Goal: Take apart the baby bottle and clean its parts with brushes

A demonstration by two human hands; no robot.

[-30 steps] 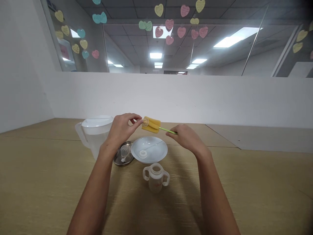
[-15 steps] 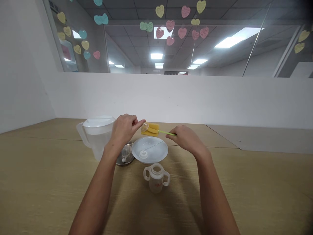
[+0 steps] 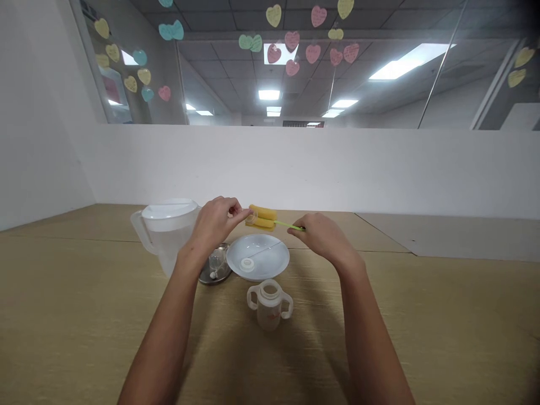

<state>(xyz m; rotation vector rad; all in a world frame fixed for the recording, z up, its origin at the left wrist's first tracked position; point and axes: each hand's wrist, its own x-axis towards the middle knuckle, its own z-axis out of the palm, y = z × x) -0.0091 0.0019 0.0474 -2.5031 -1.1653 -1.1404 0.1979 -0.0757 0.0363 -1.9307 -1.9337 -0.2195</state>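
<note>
Above the table's (image 3: 84,315) far edge, the right hand (image 3: 323,236) is gripping the thin green handle (image 3: 289,225) of a sponge bottle brush (image 3: 262,217) (light and soft, safest held by that stiff stem) while the left hand (image 3: 216,222) is pinching a small clear piece (image 3: 252,217) at its tip.

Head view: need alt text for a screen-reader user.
A right hand holds the green handle of a yellow sponge bottle brush while the left hand pinches a small clear piece at its sponge end. Below them on a tan table stand a lidded plastic pitcher, a metal dish, a white plate with a white ring on it, and a two-handled baby cup.
</note>
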